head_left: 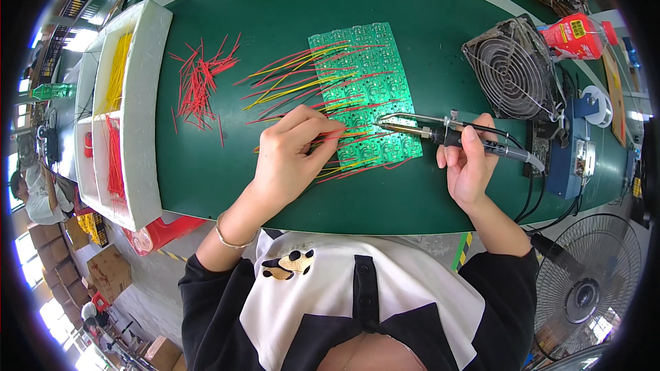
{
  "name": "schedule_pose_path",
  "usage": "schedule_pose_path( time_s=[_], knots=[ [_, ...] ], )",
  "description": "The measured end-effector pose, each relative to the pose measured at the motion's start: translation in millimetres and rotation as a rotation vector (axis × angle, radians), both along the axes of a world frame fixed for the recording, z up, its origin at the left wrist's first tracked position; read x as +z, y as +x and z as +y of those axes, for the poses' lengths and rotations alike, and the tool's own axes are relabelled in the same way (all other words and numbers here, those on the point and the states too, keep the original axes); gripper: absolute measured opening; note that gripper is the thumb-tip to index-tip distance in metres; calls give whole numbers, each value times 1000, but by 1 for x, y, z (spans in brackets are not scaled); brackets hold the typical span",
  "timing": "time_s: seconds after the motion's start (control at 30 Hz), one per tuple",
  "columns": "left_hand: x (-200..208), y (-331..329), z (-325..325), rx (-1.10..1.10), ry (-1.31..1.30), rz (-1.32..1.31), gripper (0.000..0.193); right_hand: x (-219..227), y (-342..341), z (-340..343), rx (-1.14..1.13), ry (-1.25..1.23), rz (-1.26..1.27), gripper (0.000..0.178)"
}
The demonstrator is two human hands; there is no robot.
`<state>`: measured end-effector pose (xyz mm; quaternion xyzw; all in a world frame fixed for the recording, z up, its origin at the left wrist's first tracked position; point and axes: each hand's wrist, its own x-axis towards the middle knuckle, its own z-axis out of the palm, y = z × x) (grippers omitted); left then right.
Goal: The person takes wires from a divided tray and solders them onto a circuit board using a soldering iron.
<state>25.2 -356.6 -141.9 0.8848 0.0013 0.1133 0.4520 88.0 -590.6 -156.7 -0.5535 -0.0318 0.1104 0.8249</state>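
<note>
A green circuit board panel [397,89] lies on the table, with red wires and yellow wires [302,85] sticking out from its left side. My right hand [474,161] is closed around a soldering iron [450,138], whose tip reaches the lower middle of the panel. A thin metal tube is fixed alongside the iron and meets it near the tip. My left hand [292,154] rests at the panel's left edge, thumb and forefinger pinched on a red wire [338,130] close to the iron's tip.
Loose red wires [199,86] lie left of the panel. A white foam box [148,117] holds yellow and red wires at the far left. On the right stand a small fan [512,69], a red bottle [577,36] and a blue solder feeder [560,154]. Cables hang near my right forearm.
</note>
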Motion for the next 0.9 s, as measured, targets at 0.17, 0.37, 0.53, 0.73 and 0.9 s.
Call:
schedule_pose_path(
  time_s=[0.17,0.37,0.53,0.73,0.9],
  knots=[
    [-1,0,0,5,-2,3,10,-1,0,0,25,-5,-27,19],
    [-1,0,-2,2,-4,4,9,0,0,1,-2,-13,-9,20],
    [-3,0,-2,2,-3,-1,9,1,0,2,12,-87,-51,16],
    [-3,0,-3,0,20,-18,10,0,0,1,1,-97,-56,16],
    [-5,0,-3,-9,28,-32,10,1,0,2,-27,-103,-59,17]
  ],
)
